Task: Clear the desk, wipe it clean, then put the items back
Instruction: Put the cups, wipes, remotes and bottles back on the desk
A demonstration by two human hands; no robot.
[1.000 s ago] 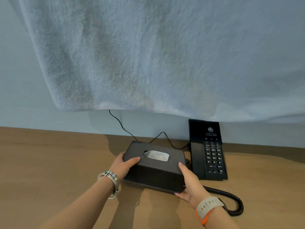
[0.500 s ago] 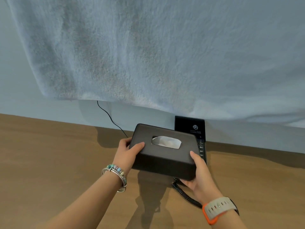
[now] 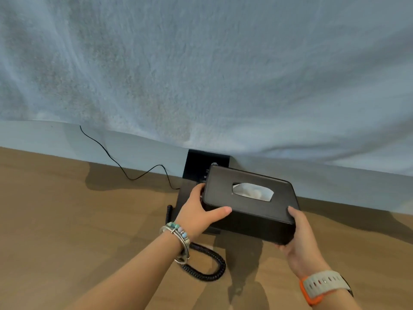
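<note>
**Holding the box (image 3: 250, 211) clear of the desk (image 3: 67, 220), one hand at each end**

I see both hands clamped on the dark box. My left hand (image 3: 199, 217) wraps its left end: the thumb lies flat along the top front edge and the fingers curl round the side. My right hand (image 3: 299, 238) takes the near right corner, thumb up on the top edge and fingers tucked beneath the base. Neither hand is spread wide; each is closed just to the width of the box.

The box sits tilted in that grip, above the desk, with its shadow falling on the wood below. A white tissue (image 3: 252, 192) shows in the slot on top. I can find no label or brand on the box.

Behind and under it stands the black phone (image 3: 196, 166), mostly covered. A small round logo and a few lines of white print show at its top, too small for me to read. Its coiled cord (image 3: 207, 267) loops on the desk below my left wrist, and a thin cable (image 3: 107, 153) runs up the wall.

Beaded bracelets (image 3: 178, 236) ring my left wrist; a watch (image 3: 324, 285) with a pale strap and orange case is on my right. A pale towel (image 3: 201, 74) fills the upper view.
</note>
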